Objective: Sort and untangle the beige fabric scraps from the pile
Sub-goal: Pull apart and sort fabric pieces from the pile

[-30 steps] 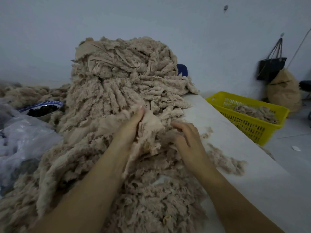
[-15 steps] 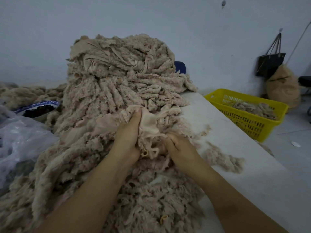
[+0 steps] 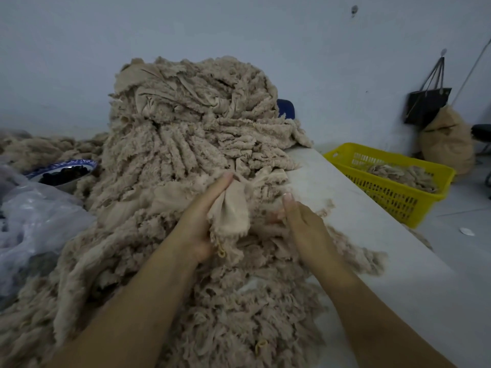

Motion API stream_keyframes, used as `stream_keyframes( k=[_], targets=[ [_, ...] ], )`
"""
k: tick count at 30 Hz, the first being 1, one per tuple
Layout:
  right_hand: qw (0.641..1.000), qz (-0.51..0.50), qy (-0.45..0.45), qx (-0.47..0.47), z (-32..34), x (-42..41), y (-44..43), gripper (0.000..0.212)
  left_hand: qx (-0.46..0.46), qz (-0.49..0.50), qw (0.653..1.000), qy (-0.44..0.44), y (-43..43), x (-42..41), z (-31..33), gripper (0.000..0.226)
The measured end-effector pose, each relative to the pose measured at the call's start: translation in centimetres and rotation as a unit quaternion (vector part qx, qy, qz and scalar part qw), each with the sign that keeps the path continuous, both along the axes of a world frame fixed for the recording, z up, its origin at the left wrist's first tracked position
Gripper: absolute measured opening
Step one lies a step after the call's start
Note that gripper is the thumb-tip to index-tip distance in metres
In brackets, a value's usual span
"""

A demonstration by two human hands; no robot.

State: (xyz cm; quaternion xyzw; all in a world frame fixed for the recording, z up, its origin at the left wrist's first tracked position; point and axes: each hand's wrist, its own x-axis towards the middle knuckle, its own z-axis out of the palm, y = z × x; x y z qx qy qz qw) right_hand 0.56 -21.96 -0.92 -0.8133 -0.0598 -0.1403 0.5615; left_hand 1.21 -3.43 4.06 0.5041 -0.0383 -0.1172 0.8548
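A tall pile of beige fabric scraps [image 3: 186,134] covers the white table [image 3: 372,248] from the wall down to the near edge. My left hand [image 3: 199,216] holds a flat beige scrap [image 3: 233,208] at the pile's middle, its fingers straight along the cloth. My right hand [image 3: 300,221] sits just to the right, fingers reaching into frayed scraps beside that piece. What its fingertips hold is hidden by the fabric.
A yellow plastic basket [image 3: 393,192] with some beige scraps stands right of the table. A black bag [image 3: 427,102] and a tan sack [image 3: 446,144] are by the wall. A blue-rimmed bowl [image 3: 61,173] and clear plastic bags [image 3: 34,221] lie on the left.
My right hand has moved away from the held scrap to the right and lifted slightly. The left hand keeps the flat scrap, now spread more openly.
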Motion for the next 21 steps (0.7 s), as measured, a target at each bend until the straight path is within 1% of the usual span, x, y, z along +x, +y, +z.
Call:
stream_keyframes(
  k=[1, 3, 6, 8, 11, 13, 16, 18, 21],
  targets=[
    [1.000, -0.022, -0.007, 0.000, 0.0, 0.0, -0.1, 0.073, 0.001, -0.016, 1.000, -0.004, 0.0, -0.1, -0.1, 0.022],
    [0.999, -0.033, -0.032, 0.017, 0.2, -0.1, -0.3, 0.064, 0.000, -0.044, 0.999, -0.008, -0.1, -0.2, -0.2, 0.025],
    [0.997, 0.025, -0.075, 0.017, 0.6, -0.5, 0.0, 0.060, -0.024, -0.109, 0.994, -0.017, -0.2, -0.7, -0.2, 0.032],
    [0.994, 0.070, -0.084, 0.008, 0.9, -0.8, 0.6, 0.049, -0.032, -0.146, 0.989, -0.013, -0.5, -0.8, -0.3, 0.035],
    [0.990, 0.091, -0.091, -0.050, 0.9, -0.7, 1.7, 0.038, -0.021, -0.152, 0.988, 0.011, -0.9, -0.8, -0.7, 0.029],
    [0.987, 0.066, -0.122, -0.080, 0.7, -0.5, 1.9, 0.028, -0.015, -0.173, 0.984, 0.024, -1.0, -0.8, -0.9, 0.027],
    [0.991, 0.022, -0.107, -0.082, 0.7, -0.3, 1.5, 0.033, 0.013, -0.195, 0.980, 0.042, -0.9, -1.0, -1.1, 0.032],
    [0.995, -0.006, -0.080, -0.065, 0.8, 0.0, 1.0, 0.035, 0.024, -0.211, 0.976, 0.043, -0.8, -1.2, -1.1, 0.035],
    [0.994, -0.100, -0.037, 0.000, 0.9, 1.1, -0.7, 0.038, 0.031, -0.209, 0.977, 0.027, -0.1, -1.5, -0.9, 0.028]
  ],
)
